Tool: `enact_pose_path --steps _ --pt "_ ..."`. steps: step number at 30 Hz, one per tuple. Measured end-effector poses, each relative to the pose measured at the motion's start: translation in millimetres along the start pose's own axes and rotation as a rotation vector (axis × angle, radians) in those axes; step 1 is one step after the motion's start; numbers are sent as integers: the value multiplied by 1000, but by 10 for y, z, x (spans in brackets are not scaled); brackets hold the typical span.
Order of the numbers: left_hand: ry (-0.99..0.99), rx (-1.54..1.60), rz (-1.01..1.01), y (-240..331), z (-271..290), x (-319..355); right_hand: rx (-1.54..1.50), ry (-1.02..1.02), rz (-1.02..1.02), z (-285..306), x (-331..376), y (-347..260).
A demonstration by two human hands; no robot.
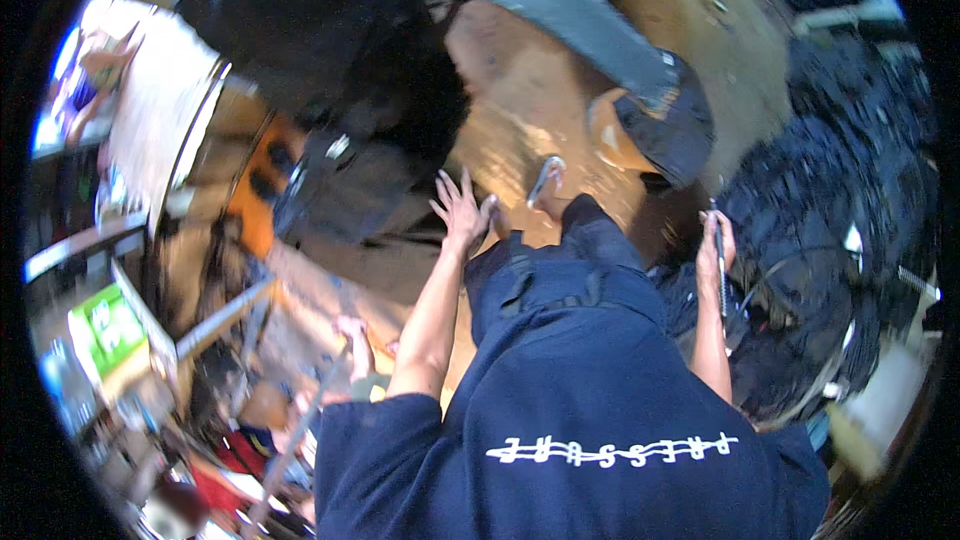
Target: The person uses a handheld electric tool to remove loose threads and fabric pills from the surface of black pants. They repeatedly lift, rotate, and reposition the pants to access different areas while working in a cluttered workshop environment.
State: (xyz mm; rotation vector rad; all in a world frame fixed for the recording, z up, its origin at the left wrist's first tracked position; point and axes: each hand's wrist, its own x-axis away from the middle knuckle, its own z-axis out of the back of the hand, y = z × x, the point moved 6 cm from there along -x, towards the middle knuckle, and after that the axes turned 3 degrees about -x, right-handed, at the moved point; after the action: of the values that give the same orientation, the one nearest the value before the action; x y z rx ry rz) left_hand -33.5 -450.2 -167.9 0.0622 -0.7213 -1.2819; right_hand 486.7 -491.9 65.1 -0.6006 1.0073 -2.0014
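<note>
Two hands at a tyre on a workshop floor

Nearest is the navy shirt [580, 380]. Beyond it the left hand [462, 210] is spread wide, fingers apart and holding nothing, just beside a bent metal hook [545, 180] on the brown floor [520, 110]. The right hand [715, 252] has its fingers closed around a thin metal rod [720, 260], held upright against the black tyre [840, 190]. Farther off lies a dark shoe [668, 125]. I think the rod may slip off the rubber, because only one hand steadies it.
</note>
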Motion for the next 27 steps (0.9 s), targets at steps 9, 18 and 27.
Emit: enact_pose_path --steps 9,18,27 --pt "-504 335 -265 1861 -297 -778 -58 160 -221 -281 -1037 1145" --pt "-477 659 -217 4547 -2214 -1515 -199 205 -236 -716 -2608 1299" --pt "-359 -76 54 5282 -3477 -3067 -93 390 -411 -234 -2173 1924"
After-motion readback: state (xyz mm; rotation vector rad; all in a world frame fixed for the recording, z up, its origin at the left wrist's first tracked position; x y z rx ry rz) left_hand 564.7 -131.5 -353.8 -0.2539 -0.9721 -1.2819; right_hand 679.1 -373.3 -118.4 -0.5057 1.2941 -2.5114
